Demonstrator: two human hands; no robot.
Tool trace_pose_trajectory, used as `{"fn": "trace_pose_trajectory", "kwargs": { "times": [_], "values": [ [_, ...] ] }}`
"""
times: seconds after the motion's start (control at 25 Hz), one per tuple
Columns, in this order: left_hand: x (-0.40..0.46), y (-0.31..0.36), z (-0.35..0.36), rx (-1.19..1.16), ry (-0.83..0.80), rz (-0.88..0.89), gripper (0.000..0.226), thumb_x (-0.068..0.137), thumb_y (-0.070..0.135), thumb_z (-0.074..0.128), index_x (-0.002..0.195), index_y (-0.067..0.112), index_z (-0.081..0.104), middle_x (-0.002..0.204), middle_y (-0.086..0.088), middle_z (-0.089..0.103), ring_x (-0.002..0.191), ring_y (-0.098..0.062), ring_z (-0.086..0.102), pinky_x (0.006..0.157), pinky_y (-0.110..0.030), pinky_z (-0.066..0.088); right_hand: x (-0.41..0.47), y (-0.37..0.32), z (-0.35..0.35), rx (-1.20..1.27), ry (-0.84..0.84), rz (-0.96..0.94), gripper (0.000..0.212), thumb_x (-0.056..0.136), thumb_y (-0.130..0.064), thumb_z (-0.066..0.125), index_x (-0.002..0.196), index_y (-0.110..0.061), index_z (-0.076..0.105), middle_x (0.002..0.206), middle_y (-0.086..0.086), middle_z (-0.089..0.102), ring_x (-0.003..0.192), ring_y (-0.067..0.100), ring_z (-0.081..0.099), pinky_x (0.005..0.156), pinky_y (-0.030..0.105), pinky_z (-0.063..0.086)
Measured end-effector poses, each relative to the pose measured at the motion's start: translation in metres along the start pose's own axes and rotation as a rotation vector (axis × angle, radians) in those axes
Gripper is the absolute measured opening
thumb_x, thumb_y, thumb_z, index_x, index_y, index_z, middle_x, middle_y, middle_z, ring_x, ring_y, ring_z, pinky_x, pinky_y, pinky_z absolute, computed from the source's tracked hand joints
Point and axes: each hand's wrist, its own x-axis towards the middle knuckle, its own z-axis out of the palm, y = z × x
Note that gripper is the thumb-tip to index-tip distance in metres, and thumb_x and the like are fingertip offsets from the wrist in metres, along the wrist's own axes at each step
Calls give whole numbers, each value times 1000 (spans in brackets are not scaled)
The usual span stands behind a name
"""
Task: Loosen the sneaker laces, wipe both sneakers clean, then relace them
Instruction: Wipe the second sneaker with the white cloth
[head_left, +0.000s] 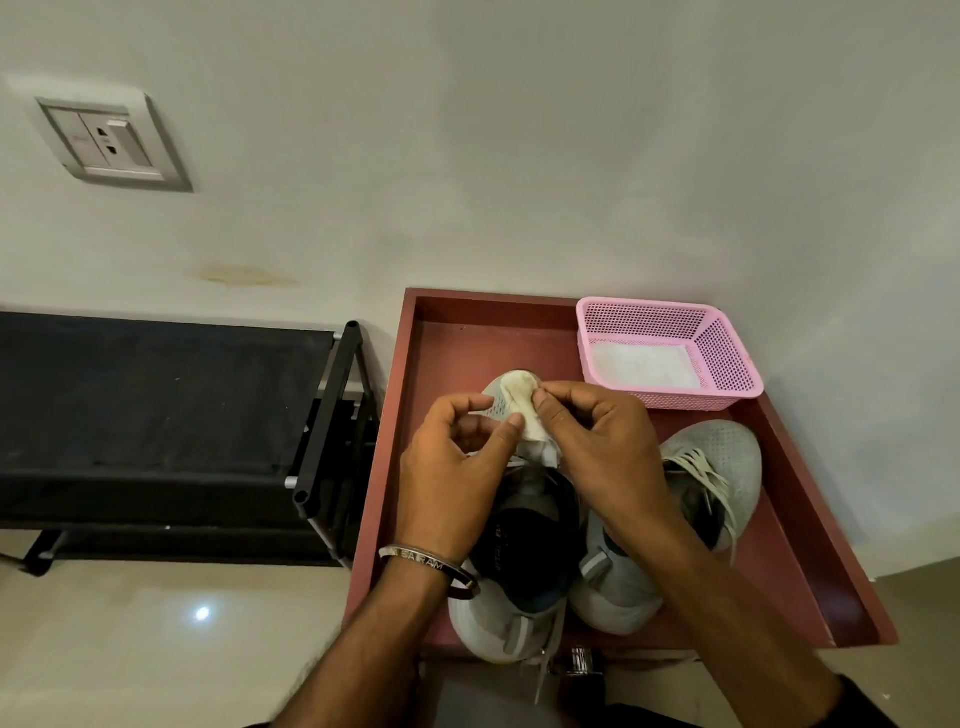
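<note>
A pale wall with a switch socket (111, 140) is forming the background, and a dark red tray-like counter (810, 499) is carrying the work beside a black rack (171, 415). Two grey knit sneakers are sitting on the counter with toes pointing toward the wall: the left sneaker (511, 618) is lying under both hands, and the right sneaker (722, 467) is lying just beside it, its pale laces (701, 470) hanging slack. A pink basket (727, 364) holding a white folded cloth is standing behind the right sneaker, near the wall. The left hand (457, 467) is curling thumb and forefinger at a stained wipe (524, 402) over the left sneaker's toe; its grip looks narrow, though actual contact is uncertain. The right hand (597, 441) is pinching the same wipe in a narrow grip. The wipe is appearing soft, limp and light, so bunching it between fingertips should be giving control; the sneaker is likely light and yielding at the knit upper, firmer at sole and heel, which is probably the better place for steadying.
</note>
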Motion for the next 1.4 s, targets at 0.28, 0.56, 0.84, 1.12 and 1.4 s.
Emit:
{"fn": "trace_pose_trajectory", "kwargs": {
  "times": [0.28, 0.56, 0.84, 1.12, 1.4],
  "values": [
    [-5, 6, 3, -4, -44, 65, 18, 82, 25, 77, 94, 16, 68, 90, -3, 74, 85, -18, 72, 78, -42, 61, -1, 0, 3, -57, 80, -11, 10, 90, -22, 69, 98, -20, 76, 89, -9, 74, 83, 1, 70, 73, 23, 58],
    [-2, 9, -2, -39, 8, 82, 7, 87, 15, 72, 83, 17, 66, 74, -5, 71, 70, -22, 70, 67, -36, 59, 3, -1, -1, 21, 54, 83, 8, 95, -27, 62, 94, -23, 69, 85, -3, 73, 80, 13, 70, 77, 44, 59],
    [0, 16, -7, -132, 37, 92, 18, 90, 0, 63, 84, 17, 63, 71, 4, 64, 67, -12, 62, 65, -26, 57, 4, 0, -6, -101, 84, -43, 8, 98, -27, 58, 101, -23, 64, 90, -6, 71, 83, 8, 68, 75, 41, 59],
    [1, 16, -9, -135, 74, 69, 20, 92, -1, 57, 95, 17, 65, 82, 1, 67, 76, -14, 67, 72, -39, 61, 3, -1, -2, 82, -82, 93, 12, 93, -20, 67, 104, -21, 71, 88, 0, 75, 73, 11, 70, 64, 32, 56],
    [-3, 16, -3, -129, -58, 20, 18, 86, 19, 71, 102, 14, 66, 99, -5, 70, 86, -17, 71, 69, -28, 60, 2, -8, -3, 293, -185, 237, 16, 88, -11, 69, 103, -17, 67, 96, 5, 74, 87, 21, 73, 74, 38, 61]
  ]
}}
